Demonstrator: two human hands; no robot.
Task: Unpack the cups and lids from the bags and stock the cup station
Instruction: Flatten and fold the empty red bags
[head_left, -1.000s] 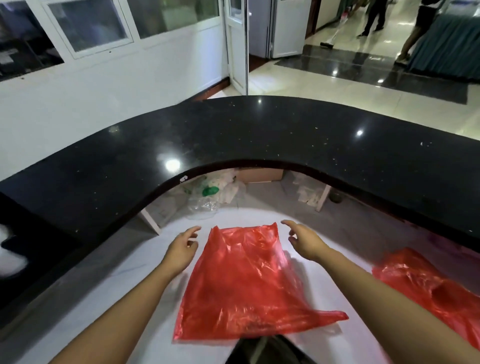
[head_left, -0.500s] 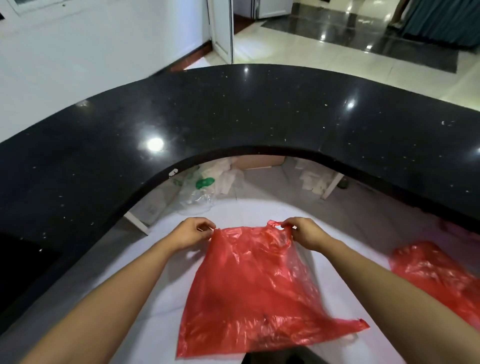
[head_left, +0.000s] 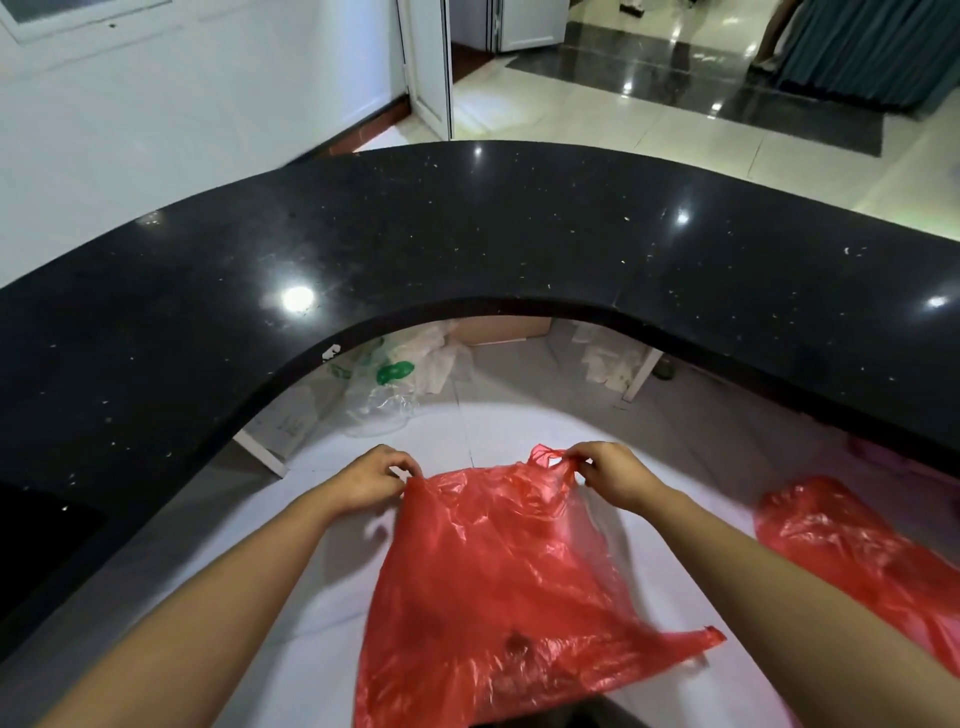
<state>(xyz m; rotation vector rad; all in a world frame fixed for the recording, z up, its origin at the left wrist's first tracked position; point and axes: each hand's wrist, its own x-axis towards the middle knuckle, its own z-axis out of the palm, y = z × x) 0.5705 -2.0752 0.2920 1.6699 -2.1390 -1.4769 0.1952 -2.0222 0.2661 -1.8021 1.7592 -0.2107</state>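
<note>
Pinching red bag (head_left: 493, 571) at corners

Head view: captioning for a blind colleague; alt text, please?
The left hand and right hand pinch the far corners of a red plastic bag lying on a white surface. A second red bag lies to its right; a curved black counter arcs beyond.

I can't tell if anything is inside the red bag (head_left: 498, 582); its lower edge runs off the frame's bottom. The second red bag (head_left: 857, 551) is cut by the right edge.
</note>
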